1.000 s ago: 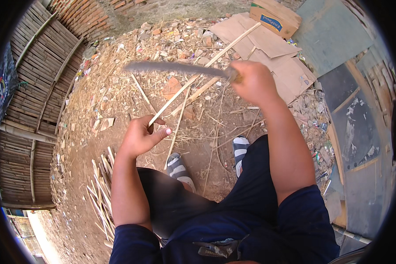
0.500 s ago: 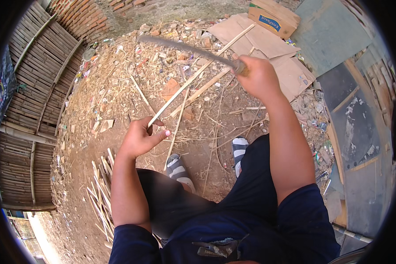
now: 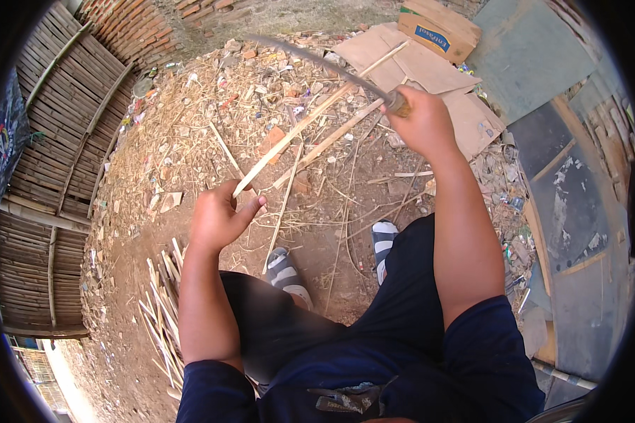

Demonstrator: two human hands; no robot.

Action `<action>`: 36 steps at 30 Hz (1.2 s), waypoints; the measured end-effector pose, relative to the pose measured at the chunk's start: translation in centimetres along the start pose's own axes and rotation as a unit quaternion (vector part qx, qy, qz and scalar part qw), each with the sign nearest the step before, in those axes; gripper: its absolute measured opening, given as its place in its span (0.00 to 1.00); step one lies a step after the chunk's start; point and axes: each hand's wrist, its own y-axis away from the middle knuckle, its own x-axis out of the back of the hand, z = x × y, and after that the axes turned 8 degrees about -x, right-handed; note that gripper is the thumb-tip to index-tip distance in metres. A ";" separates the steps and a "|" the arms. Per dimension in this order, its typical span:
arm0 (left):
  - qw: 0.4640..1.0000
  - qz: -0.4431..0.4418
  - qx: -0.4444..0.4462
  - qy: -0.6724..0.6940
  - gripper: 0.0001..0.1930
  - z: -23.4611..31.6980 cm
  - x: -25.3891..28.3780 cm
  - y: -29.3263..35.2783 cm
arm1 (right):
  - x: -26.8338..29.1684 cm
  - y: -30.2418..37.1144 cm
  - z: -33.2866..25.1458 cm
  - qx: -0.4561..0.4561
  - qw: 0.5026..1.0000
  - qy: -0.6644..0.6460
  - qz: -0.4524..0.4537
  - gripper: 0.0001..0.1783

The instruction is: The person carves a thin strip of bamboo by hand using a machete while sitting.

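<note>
A long, pale strip (image 3: 296,139) of wood or bamboo, straight and flat-sided, is slanting up and away in front of the person, its near end sitting in the left hand (image 3: 215,218). That hand is gripping the strip with curled fingers while its thumb is sticking out to the side. The right hand (image 3: 426,125) is closing firmly round the stubby brown handle (image 3: 400,106) of a machete, whose long, narrow, dull-grey blade (image 3: 335,70) is crossing the strip's upper part; whether the two are touching, I cannot tell. Below, a thicker, rougher stick (image 3: 331,137) is lying aslant on the ground, near a flat orange brick fragment (image 3: 271,137). Dry, straw-like shavings and stony rubble are covering the brown earth (image 3: 212,271) around them. Striped grey-and-white sandals (image 3: 284,270) are standing nearer the body, and a heap of thin split sticks (image 3: 164,307) is lying beside the left forearm. Farther out, creased flattened cardboard (image 3: 425,70) is spreading before a boxy brown carton (image 3: 441,29), smooth grey-green sheets (image 3: 536,60) are lying to the right, and a slatted bamboo wall (image 3: 70,106) is bowing along the left.
</note>
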 end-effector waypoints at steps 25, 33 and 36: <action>0.986 0.142 -0.043 -0.083 0.26 1.1 -0.9 -0.2 | -0.5 1.9 -3.5 -0.125 0.832 -0.514 -0.167 0.16; 0.990 0.107 -0.028 -0.083 0.26 0.9 -0.6 -0.2 | -0.3 1.5 -2.9 -0.075 0.784 -0.588 -0.182 0.08; 0.998 0.048 -0.022 -0.030 0.27 0.8 -0.8 -0.4 | -0.4 1.5 -2.4 -0.060 0.771 -0.606 -0.189 0.10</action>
